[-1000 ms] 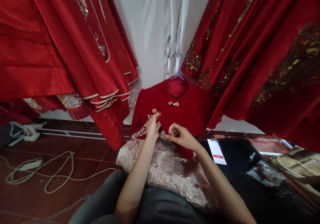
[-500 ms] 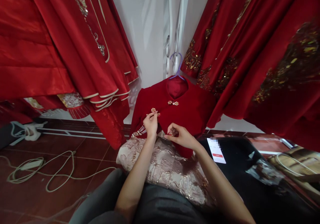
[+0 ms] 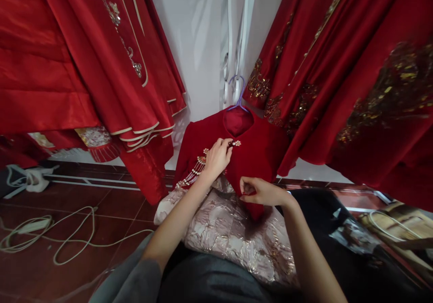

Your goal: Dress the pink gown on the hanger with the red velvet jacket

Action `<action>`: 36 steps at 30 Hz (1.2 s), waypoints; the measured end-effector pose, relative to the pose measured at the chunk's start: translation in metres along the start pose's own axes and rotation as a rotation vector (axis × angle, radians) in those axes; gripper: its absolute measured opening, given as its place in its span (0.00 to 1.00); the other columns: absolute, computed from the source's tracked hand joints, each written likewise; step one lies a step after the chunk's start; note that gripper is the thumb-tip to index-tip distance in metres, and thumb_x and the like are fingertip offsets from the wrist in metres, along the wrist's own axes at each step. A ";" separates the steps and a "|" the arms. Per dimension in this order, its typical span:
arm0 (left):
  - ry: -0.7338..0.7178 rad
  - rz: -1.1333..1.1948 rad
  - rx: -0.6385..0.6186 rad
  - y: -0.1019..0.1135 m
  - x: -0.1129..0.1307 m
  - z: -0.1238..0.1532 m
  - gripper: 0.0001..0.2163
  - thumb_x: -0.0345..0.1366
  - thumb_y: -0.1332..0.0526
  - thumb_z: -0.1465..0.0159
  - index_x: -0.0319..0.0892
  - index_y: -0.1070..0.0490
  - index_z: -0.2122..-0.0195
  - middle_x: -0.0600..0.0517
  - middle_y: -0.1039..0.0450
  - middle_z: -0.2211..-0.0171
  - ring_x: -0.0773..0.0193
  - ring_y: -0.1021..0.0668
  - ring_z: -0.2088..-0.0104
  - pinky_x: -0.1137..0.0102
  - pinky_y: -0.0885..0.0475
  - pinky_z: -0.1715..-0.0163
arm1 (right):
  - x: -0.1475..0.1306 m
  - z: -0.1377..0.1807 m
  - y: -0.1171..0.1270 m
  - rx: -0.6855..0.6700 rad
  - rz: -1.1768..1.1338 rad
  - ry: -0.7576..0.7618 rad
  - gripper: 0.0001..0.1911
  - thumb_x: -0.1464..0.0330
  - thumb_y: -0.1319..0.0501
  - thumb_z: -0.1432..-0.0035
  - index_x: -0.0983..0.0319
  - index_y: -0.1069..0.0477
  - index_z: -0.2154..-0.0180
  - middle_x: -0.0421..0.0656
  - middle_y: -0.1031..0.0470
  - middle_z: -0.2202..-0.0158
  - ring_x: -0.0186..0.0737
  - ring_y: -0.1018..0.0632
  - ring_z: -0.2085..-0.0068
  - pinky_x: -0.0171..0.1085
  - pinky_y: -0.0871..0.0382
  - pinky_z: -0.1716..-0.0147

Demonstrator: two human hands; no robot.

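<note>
A red velvet jacket (image 3: 267,154) hangs in front of me on a purple hanger (image 3: 239,96). My left hand (image 3: 218,156) lies against its chest, fingertips closed on the left half of a beaded frog clasp (image 3: 237,143) just below the neckline. Left of that hand, a beaded ornament with pearl tassels (image 3: 196,170) is partly covered by the wrist. My right hand (image 3: 259,191) is lower, over the jacket's front edge, with thumb and fingers pinched together; what is between them is too small to tell. Pale, shiny brocade fabric (image 3: 233,231) spreads over my lap beneath both hands.
Red garments (image 3: 101,59) hang at the left, and more embroidered red garments (image 3: 324,68) at the right. A pale cable (image 3: 72,235) lies coiled on the tiled floor. On a black surface (image 3: 314,231) to the right rests a clear plastic bag (image 3: 355,236).
My left hand has moved up and right, from the beaded ornament to the neckline clasp. My right hand has shifted slightly right and down. The phone on the black surface is now hidden behind my right arm.
</note>
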State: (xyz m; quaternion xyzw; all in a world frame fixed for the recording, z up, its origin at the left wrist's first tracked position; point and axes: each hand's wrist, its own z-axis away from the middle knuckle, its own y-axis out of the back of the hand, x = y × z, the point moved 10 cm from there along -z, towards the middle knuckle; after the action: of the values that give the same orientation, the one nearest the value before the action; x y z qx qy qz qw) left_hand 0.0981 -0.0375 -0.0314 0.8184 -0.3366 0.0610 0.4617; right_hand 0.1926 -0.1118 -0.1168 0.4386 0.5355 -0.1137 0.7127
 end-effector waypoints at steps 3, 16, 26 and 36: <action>-0.153 -0.204 -0.085 -0.001 0.012 -0.012 0.11 0.38 0.48 0.33 0.45 0.29 0.55 0.48 0.29 0.58 0.60 0.27 0.57 0.70 0.31 0.66 | 0.001 0.002 0.000 -0.012 -0.011 -0.005 0.10 0.69 0.38 0.47 0.60 0.41 0.69 0.36 0.35 0.74 0.32 0.33 0.72 0.33 0.39 0.72; -0.679 -0.385 -0.228 -0.018 0.041 -0.039 0.04 0.34 0.42 0.40 0.39 0.31 0.66 0.48 0.29 0.65 0.58 0.30 0.59 0.61 0.42 0.48 | -0.005 0.005 0.001 -0.012 -0.038 0.015 0.09 0.71 0.40 0.47 0.60 0.42 0.70 0.35 0.37 0.75 0.31 0.34 0.72 0.32 0.40 0.73; -0.736 -0.195 -0.261 -0.013 0.041 -0.045 0.02 0.33 0.42 0.39 0.42 0.31 0.67 0.52 0.29 0.67 0.62 0.28 0.60 0.56 0.46 0.40 | -0.004 0.006 0.003 -0.014 -0.047 0.022 0.09 0.68 0.39 0.45 0.60 0.41 0.69 0.36 0.36 0.74 0.31 0.33 0.72 0.32 0.39 0.72; -0.777 -0.271 -0.262 -0.014 0.042 -0.050 0.07 0.34 0.46 0.34 0.41 0.31 0.66 0.55 0.28 0.72 0.63 0.25 0.66 0.49 0.57 0.35 | 0.002 0.008 0.006 0.017 -0.081 0.014 0.12 0.63 0.38 0.44 0.60 0.41 0.70 0.36 0.33 0.73 0.33 0.29 0.70 0.34 0.34 0.70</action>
State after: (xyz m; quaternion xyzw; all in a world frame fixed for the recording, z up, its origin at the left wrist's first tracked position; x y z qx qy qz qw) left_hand 0.1495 -0.0135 0.0039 0.7517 -0.3798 -0.3564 0.4046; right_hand 0.2025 -0.1138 -0.1149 0.4232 0.5569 -0.1439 0.7000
